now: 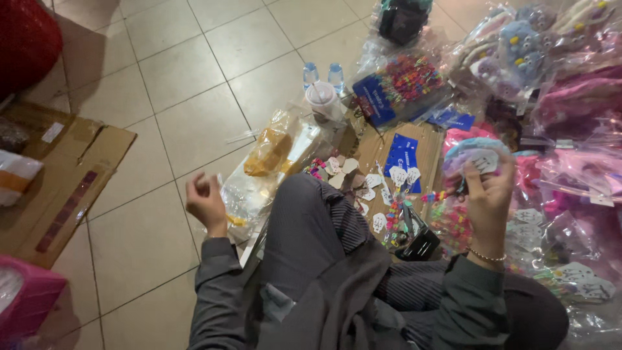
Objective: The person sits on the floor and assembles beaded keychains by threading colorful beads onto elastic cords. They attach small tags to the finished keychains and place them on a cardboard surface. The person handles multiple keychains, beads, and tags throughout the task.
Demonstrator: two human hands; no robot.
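Head view: right hand [487, 194] at three o'clock pinches a small colourful hair clip [447, 193] beside a white card tag [483, 161]; left hand [206, 201] at nine o'clock is loosely curled, empty. Steadying the tag would likely keep the clip aligned.

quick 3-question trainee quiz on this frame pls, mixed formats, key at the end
1. True or false: the left hand holds a white paper tag.
2. Which hand holds the string of colourful hair clips? A) left B) right C) neither
3. Fill in: behind the lidded plastic cup stand two small water ____ with blue caps.

Key:
1. False. The left hand is curled loosely in the air above the tiled floor, with nothing visible in it.
2. B. The right hand pinches it, beside a white tag.
3. bottles
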